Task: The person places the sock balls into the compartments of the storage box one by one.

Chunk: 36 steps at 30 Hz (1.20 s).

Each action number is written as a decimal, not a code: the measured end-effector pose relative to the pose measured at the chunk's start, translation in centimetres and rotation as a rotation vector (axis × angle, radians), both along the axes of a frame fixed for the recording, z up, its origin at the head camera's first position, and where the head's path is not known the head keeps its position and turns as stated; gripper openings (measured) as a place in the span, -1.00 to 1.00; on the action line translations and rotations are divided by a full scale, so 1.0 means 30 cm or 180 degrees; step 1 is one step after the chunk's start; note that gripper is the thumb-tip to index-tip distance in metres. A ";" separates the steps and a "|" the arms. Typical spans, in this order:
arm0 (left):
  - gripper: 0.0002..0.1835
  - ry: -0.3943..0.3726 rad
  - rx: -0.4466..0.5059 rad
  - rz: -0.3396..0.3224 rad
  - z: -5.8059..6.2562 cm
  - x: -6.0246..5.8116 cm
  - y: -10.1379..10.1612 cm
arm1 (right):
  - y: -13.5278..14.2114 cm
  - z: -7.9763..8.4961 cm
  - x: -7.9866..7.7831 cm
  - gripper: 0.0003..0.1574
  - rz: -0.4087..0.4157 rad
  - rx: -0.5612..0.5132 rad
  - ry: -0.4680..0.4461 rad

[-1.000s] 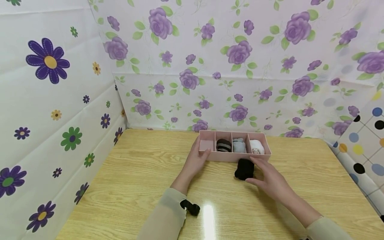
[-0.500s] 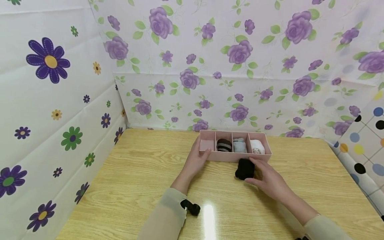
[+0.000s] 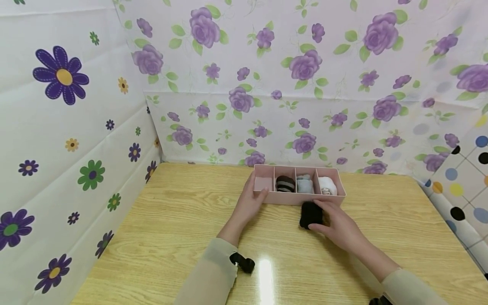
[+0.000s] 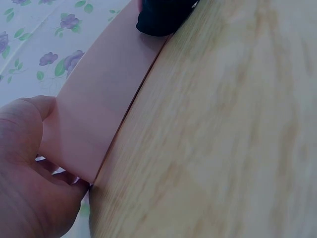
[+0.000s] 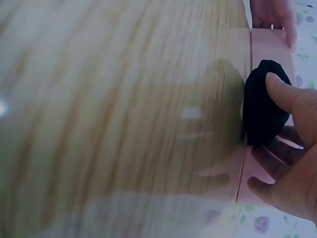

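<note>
A pink divided storage box (image 3: 289, 198) stands near the back of the table. My left hand (image 3: 248, 204) grips its left end, the thumb on the front wall (image 4: 94, 89) and the fingers around the end. A black balled-up pair of socks (image 3: 311, 215) sits in front of the box. My right hand (image 3: 340, 224) pinches it from the right; in the right wrist view the thumb presses on the black socks (image 5: 265, 109) with fingers below. In the box lie striped dark socks (image 3: 285, 184), grey-blue socks (image 3: 304, 185) and white socks (image 3: 327, 186); the leftmost compartment is bare.
The wooden table (image 3: 183, 220) extends around the box. Behind it hangs a flowered cloth (image 3: 213, 110), with another patterned cloth (image 3: 91, 135) at the left and a dotted one (image 3: 461, 190) at the right. A black strap (image 3: 242, 262) is on the left wrist.
My right hand has closed in slightly leftward on the black socks, its thumb now against them. My left hand stays on the box, which has not visibly moved.
</note>
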<state>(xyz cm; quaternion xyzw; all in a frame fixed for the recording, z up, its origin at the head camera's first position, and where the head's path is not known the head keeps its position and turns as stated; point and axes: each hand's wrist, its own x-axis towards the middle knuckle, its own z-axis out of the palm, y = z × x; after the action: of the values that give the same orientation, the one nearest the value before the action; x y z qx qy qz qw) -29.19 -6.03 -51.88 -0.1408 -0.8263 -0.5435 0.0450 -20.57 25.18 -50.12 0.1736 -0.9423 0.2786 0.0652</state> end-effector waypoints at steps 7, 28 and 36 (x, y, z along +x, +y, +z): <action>-0.07 -0.0027 -0.0072 0.0000 0.010 0.002 0.004 | -0.003 -0.006 -0.006 -0.02 0.0032 -0.0011 -0.0023; -0.08 -0.0062 -0.0087 -0.0001 0.010 -0.005 0.005 | -0.014 -0.001 0.000 -0.05 -0.0031 0.0033 0.0026; -0.05 0.0231 0.0081 -0.0040 -0.079 -0.055 -0.005 | -0.018 0.004 0.008 -0.08 -0.0022 -0.0007 0.0086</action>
<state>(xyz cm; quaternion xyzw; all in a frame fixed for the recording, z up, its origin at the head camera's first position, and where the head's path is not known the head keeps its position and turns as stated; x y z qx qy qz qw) -30.84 -6.19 -54.26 -0.1650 -0.8163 -0.5487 0.0733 -20.33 24.65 -49.99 0.1739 -0.9417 0.2770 0.0791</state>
